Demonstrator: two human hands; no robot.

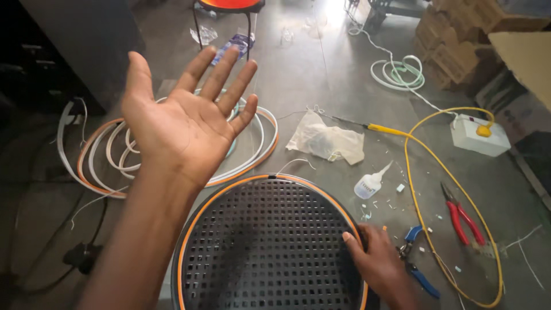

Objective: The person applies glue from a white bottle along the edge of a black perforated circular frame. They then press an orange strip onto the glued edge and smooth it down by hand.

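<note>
My left hand point(186, 117) is raised in the air, palm toward me, fingers spread, holding nothing. Below it lies a round black perforated panel point(267, 247) with an orange strip point(241, 182) running around its rim. My right hand point(379, 261) rests on the panel's right edge, fingers pressed against the rim and the orange strip. Behind my left hand, loose coils of white and orange strip point(109, 155) lie on the floor.
On the grey floor: a small glue bottle point(370, 183), a crumpled clear plastic bag point(327, 140), blue-handled pliers point(416, 264), red-handled cutters point(462, 218), a yellow cable point(419, 212) leading to a white box point(479, 135), cardboard boxes point(459, 51), a stool's legs point(224, 23).
</note>
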